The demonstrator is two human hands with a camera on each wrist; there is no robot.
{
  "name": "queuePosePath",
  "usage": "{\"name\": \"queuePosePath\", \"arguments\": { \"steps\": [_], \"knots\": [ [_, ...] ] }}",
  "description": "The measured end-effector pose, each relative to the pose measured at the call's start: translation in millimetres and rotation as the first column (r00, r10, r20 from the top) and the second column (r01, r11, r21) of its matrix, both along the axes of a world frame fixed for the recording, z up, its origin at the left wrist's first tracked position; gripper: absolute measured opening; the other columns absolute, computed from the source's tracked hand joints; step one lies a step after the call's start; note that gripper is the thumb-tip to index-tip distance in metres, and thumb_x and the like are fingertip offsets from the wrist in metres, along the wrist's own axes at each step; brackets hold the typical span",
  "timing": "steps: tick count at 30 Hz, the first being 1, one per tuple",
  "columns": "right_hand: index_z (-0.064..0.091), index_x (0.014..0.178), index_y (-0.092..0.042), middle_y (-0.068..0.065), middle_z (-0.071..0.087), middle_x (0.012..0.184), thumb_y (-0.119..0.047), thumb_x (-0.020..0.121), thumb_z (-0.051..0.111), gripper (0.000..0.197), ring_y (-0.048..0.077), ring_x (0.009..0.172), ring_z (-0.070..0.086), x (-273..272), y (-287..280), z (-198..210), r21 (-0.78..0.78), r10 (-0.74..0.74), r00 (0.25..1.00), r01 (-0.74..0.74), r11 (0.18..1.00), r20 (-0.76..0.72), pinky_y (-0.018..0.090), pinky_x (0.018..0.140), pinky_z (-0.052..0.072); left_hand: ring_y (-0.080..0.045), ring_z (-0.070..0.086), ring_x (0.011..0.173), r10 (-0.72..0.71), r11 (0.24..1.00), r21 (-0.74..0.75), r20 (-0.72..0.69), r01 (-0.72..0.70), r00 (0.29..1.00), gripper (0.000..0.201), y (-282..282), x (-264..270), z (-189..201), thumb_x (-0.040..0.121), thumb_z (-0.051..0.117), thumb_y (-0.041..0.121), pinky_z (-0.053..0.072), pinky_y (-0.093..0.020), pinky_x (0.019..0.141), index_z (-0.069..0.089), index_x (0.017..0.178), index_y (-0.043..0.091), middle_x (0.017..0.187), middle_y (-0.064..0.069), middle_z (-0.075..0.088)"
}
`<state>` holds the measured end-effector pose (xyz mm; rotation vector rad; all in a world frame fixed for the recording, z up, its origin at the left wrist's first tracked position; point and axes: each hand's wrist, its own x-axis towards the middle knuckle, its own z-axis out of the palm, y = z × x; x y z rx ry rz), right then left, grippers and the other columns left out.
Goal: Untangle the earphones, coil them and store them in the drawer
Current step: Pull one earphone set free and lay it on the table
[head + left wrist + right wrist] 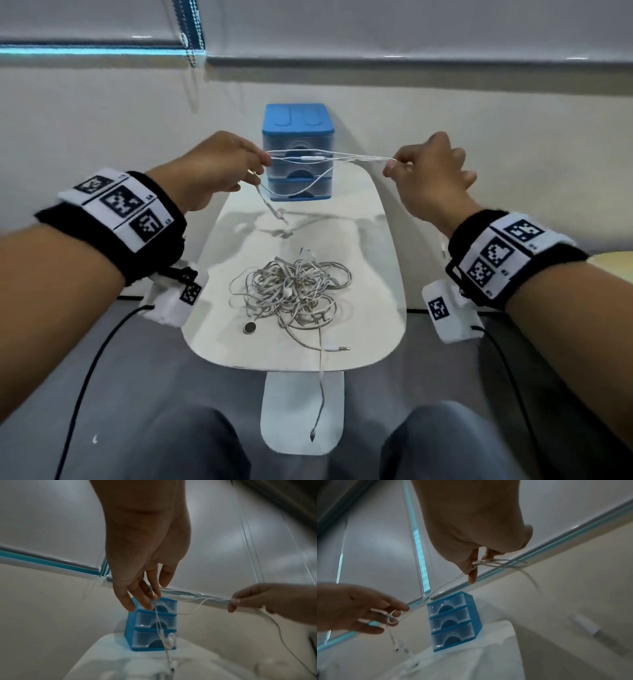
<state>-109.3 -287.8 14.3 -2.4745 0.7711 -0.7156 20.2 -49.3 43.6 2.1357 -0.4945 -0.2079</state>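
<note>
Over the white table (383,274), our left hand (212,168) and right hand (431,171) pinched the earphones (310,158) taut; even folds would have coiled best, we judged.

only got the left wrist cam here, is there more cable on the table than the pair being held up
Observer: Yes, the head view shows a tangled pile of grey cables on the table, nearer the person than the held earphones.
Operator: anything off the edge
Observer: One cable from the pile hangs over the near edge.
Operator: right hand grip ok
Observer: The right hand pinches several strands, with loops sticking out past its fingers.
</note>
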Motion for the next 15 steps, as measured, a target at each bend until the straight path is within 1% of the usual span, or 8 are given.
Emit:
{"name": "queuePosePath", "arguments": {
  "steps": [1,3,5,6,8,10,13,15],
  "knots": [
    [0.069,0.09,-0.028,0.003,0.046,0.114,-0.041,0.101,0.055,0.022,0.029,0.113,0.046,5.5,-0.1,-2.4,-0.047,0.028,1.0,-0.028,0.999,0.0,0.041,0.09,0.03,-0.016,0.067,0.093,-0.009,0.998,0.057,-0.003,0.009,1.0,0.021,-2.0,6.8,-5.0,0.099,0.054,0.01,0.043,-0.032,0.08,0.073,0.108,0.012,0.103,-0.005,0.072],
    [0.073,0.094,-0.019,0.004,0.046,0.101,-0.034,0.102,0.055,0.024,0.028,0.097,0.053,17.9,-0.5,-9.1,-0.117,0.124,0.992,-0.12,0.986,0.021,0.034,0.081,0.037,-0.023,0.061,0.095,-0.046,0.98,0.195,-0.02,0.049,0.999,0.017,-4.3,17.7,-16.7,0.098,0.058,0.015,0.04,-0.031,0.074,0.07,0.109,0.009,0.104,-0.008,0.068],
    [0.074,0.093,-0.011,0.004,0.053,0.083,-0.026,0.101,0.056,0.024,0.029,0.086,0.054,32.3,1.4,-17.8,-0.16,0.185,0.983,-0.183,0.97,-0.001,0.031,0.071,0.036,-0.023,0.05,0.094,-0.069,0.94,0.332,-0.054,0.083,0.996,0.023,-6.9,29.4,-31.4,0.099,0.06,0.021,0.037,-0.032,0.073,0.066,0.116,0.006,0.108,-0.009,0.06],
    [0.074,0.092,-0.01,0.006,0.059,0.08,-0.023,0.1,0.057,0.023,0.032,0.086,0.057,38.1,3.0,-22.9,-0.179,0.205,0.978,-0.209,0.961,-0.041,0.031,0.07,0.037,-0.022,0.047,0.095,-0.079,0.916,0.387,-0.076,0.103,0.994,0.026,-8.0,32.8,-38.6,0.1,0.06,0.023,0.036,-0.033,0.075,0.065,0.119,0.006,0.111,-0.009,0.059],
    [0.074,0.096,-0.012,0.012,0.07,0.095,-0.019,0.097,0.056,0.019,0.035,0.093,0.062,50.1,4.4,-37.0,-0.187,0.238,0.954,-0.271,0.944,-0.181,0.032,0.073,0.044,-0.023,0.045,0.092,-0.116,0.86,0.486,-0.113,0.156,0.987,0.023,-12.1,38.4,-51.9,0.101,0.059,0.026,0.036,-0.031,0.07,0.064,0.114,0.007,0.11,-0.008,0.057],
    [0.071,0.111,-0.015,0.012,0.068,0.117,-0.015,0.094,0.056,0.023,0.034,0.106,0.062,56.1,6.8,-49.4,-0.149,0.267,0.888,-0.341,0.928,-0.374,0.032,0.084,0.049,-0.025,0.048,0.087,-0.172,0.78,0.59,-0.118,0.208,0.978,0.023,-17.8,44.2,-61.0,0.102,0.056,0.028,0.04,-0.032,0.066,0.061,0.094,0.007,0.102,-0.01,0.057],
    [0.062,0.13,-0.01,0.012,0.06,0.134,-0.007,0.094,0.052,0.037,0.032,0.123,0.056,57.1,13.6,-57.8,-0.097,0.327,0.759,-0.454,0.886,-0.562,0.029,0.092,0.044,-0.028,0.059,0.094,-0.238,0.63,0.751,-0.056,0.198,0.97,0.025,-24.6,57.3,-68.1,0.094,0.058,0.035,0.052,-0.044,0.088,0.06,0.086,0.011,0.102,-0.011,0.064],
    [0.059,0.134,-0.008,0.013,0.058,0.137,-0.005,0.095,0.05,0.04,0.031,0.125,0.054,58.8,15.9,-57.4,-0.094,0.338,0.719,-0.487,0.868,-0.607,0.029,0.095,0.044,-0.027,0.06,0.089,-0.272,0.525,0.831,-0.04,0.183,0.961,0.027,-28.9,63.2,-70.5,0.086,0.055,0.039,0.055,-0.046,0.09,0.06,0.082,0.012,0.097,-0.01,0.064]
  ]
}}
